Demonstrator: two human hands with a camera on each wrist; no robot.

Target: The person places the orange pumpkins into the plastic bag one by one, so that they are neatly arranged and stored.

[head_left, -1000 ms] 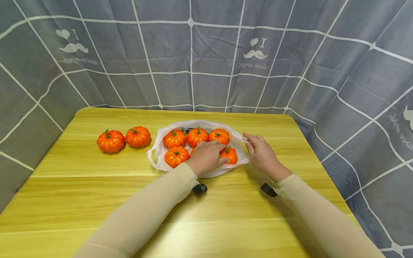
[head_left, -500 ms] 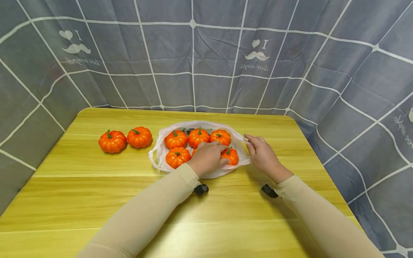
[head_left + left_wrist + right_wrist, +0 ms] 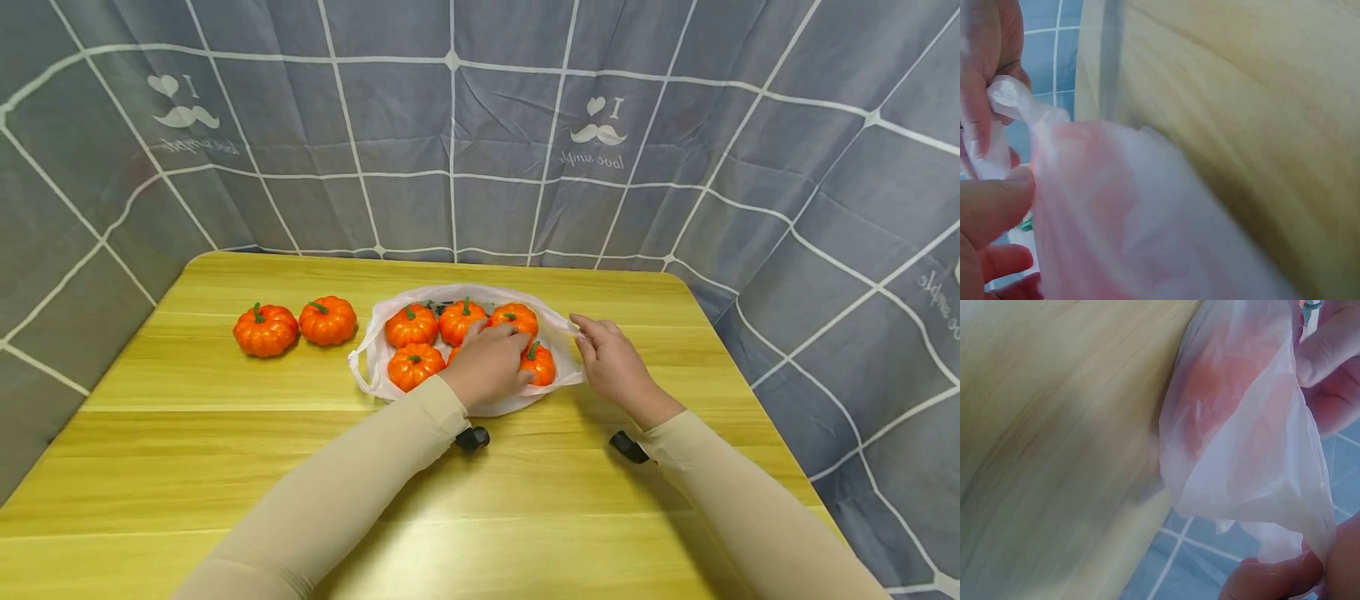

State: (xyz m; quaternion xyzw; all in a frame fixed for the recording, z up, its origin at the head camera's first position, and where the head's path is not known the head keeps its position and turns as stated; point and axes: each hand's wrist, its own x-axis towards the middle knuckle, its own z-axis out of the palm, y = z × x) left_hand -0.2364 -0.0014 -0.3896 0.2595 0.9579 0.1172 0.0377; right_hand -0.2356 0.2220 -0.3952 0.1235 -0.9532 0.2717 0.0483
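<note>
A thin white plastic bag [image 3: 565, 371] lies with its mouth spread, several orange pumpkins [image 3: 415, 367] with green stems inside. My left hand [image 3: 491, 367] reaches over the front of the mouth, covering most of one pumpkin. Its fingers spread loosely beside the front-right pumpkin [image 3: 542, 367]; in the left wrist view the thumb [image 3: 997, 203] stands apart from the fingers, against the bag. At the bag's right edge, my right hand [image 3: 618, 367] pinches the plastic between thumb and fingers, pulling it taut in the right wrist view.
Two more pumpkins, one farther left [image 3: 266, 330] and one nearer the bag [image 3: 327, 320], sit on the wooden table [image 3: 225, 467]. A looped bag handle [image 3: 360, 367] sticks out at the left. Grey grid-patterned curtains [image 3: 405, 117] surround the table's back and sides.
My left hand shifts slightly to the right over the bag, its fingers changing position a little. The right hand keeps its pinch on the edge; the whole view drifts slightly.
</note>
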